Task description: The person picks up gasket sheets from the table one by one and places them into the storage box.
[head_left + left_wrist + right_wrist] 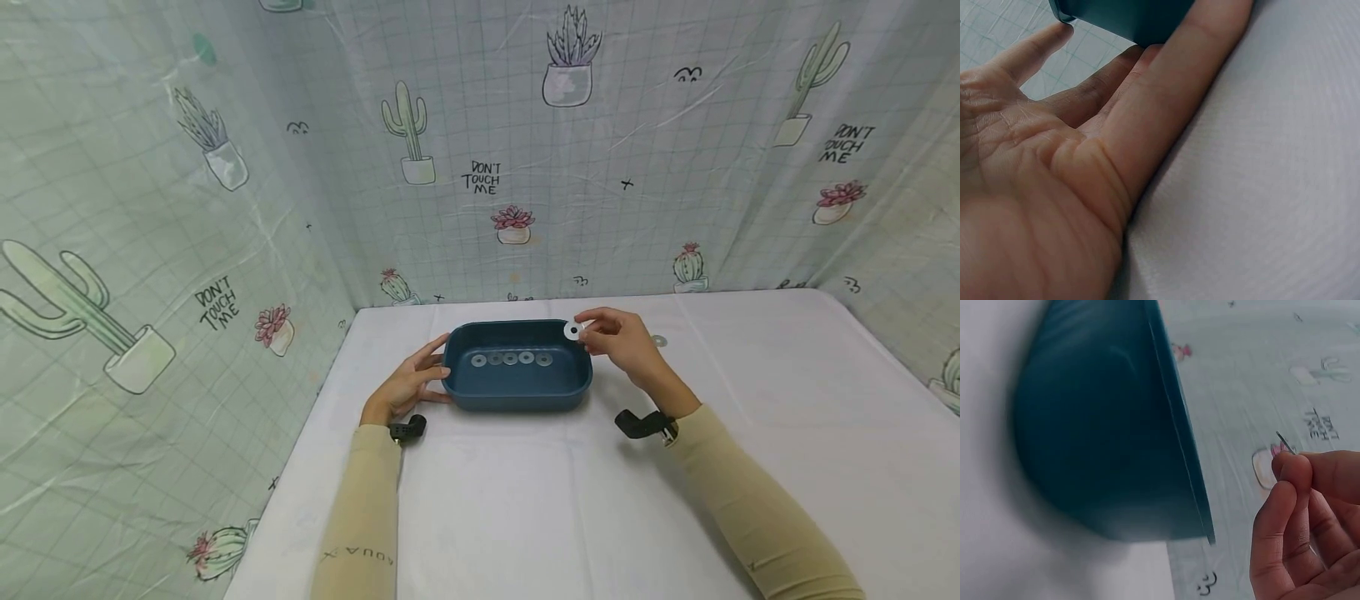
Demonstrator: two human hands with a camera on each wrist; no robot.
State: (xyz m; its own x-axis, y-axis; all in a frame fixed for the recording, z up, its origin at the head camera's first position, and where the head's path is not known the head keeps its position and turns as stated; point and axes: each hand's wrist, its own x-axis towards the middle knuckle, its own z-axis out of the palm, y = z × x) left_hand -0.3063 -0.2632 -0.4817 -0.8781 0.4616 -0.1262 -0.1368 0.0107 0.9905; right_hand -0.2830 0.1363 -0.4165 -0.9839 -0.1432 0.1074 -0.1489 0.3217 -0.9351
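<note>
- The right hand (618, 340) grasps a held washer (567, 333), pinched at its edge between thumb and fingertips; the right wrist view shows this washer edge-on, apart from the tray.
- In the head view, that washer appears at the tray's far right corner, overlapping the rim.
- The left hand (405, 383) rests against the tray's left end with fingers spread and fairly straight, bracing it rather than clenching; in the left wrist view one fingertip touches the underside of the rim.
- The blue tray (517, 402) stands upright on the white tabletop (487, 500), between the hands.
- Inside, a row of five washers (478, 367) lies flat on the floor, left to right, toward the far side.
- A loose washer (664, 341) lies on the tabletop, right of the right hand.
- Beyond the tabletop hangs a pale gridded curtain (450, 242) printed with potted cacti and "DON'T TOUCH ME".
</note>
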